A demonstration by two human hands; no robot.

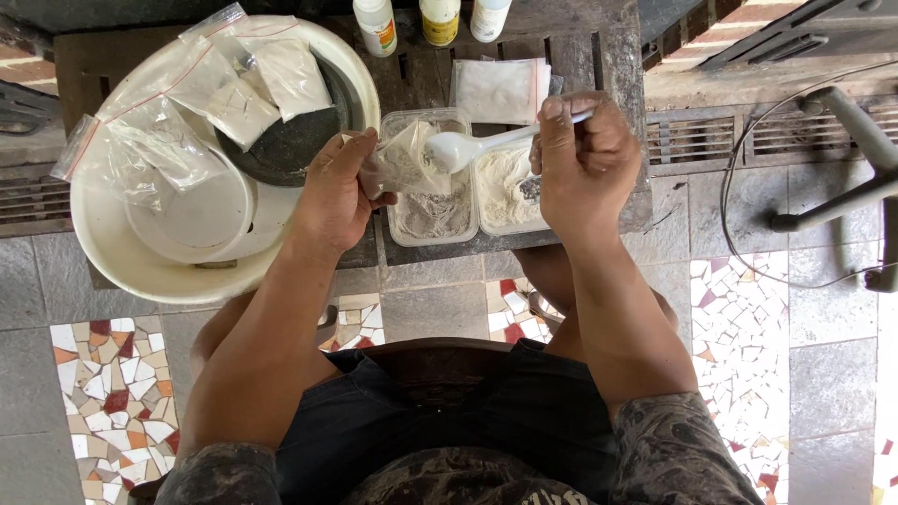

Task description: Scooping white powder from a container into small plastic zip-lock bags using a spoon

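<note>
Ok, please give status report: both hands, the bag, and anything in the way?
Left hand holds small plastic bag. Right hand holds white spoon, bowl at bag mouth. Powder tubs directly below; nothing blocking.

A white plastic spoon (468,146) sits between the right hand's (582,168) fingers; the clear bag (404,161) pinched in the left hand's (335,194) fingers holds pale beige powder. Below those fingertips, one clear tub (431,210) shows greyish powder, the other tub (506,189) cream-white powder with a dark speck. Beyond the left knuckles, a cream basin (122,257) carries red-striped clear bags (241,82) of white powder and a black dish (292,145). The floor (103,393) is grey stone with red, orange and white mosaic.
</note>
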